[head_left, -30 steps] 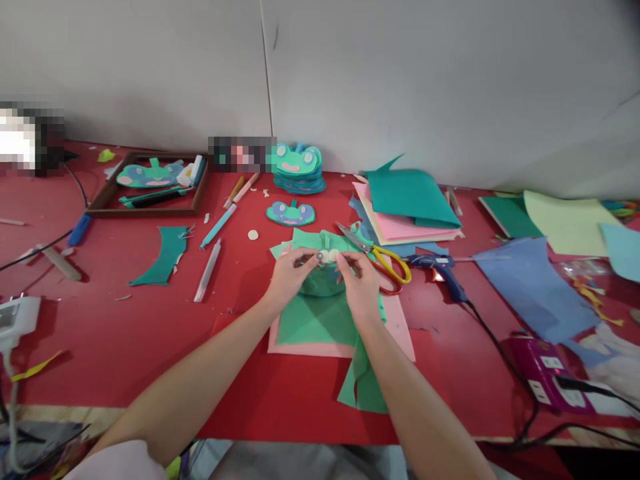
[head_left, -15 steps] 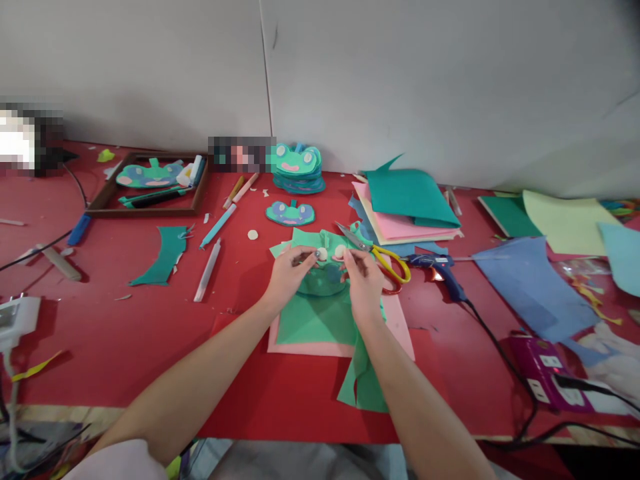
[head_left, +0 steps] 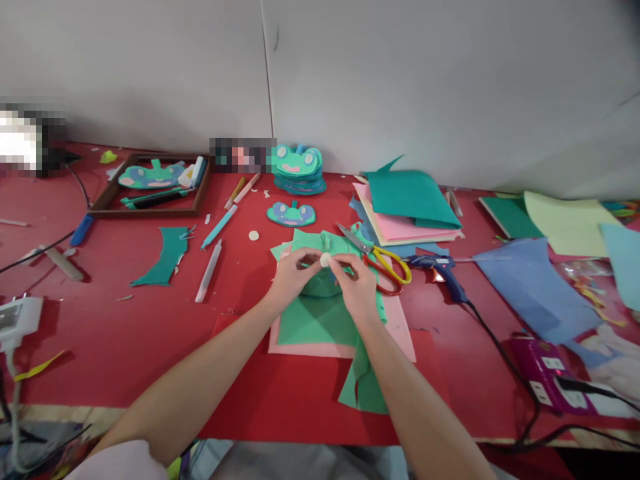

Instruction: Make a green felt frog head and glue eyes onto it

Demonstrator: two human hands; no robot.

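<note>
My left hand (head_left: 291, 277) and my right hand (head_left: 353, 283) meet over a green felt frog piece (head_left: 320, 287) that lies on green (head_left: 313, 323) and pink (head_left: 400, 327) felt sheets. Both hands pinch at a small cream felt disc (head_left: 325, 259) between their fingertips, just above the frog piece. Whether a second disc lies under it is hidden by my fingers.
Yellow-handled scissors (head_left: 385, 257) and a blue glue gun (head_left: 443, 270) lie just right of my hands. A stack of finished felt frogs (head_left: 296, 167), one loose frog (head_left: 291, 214), felt sheets (head_left: 410, 200), glue sticks (head_left: 209, 270) and a wooden tray (head_left: 150, 190) lie on the red table.
Half a second ago two cream discs sat apart, one at each hand. My hands have come together and now only one disc shows between the fingertips.
</note>
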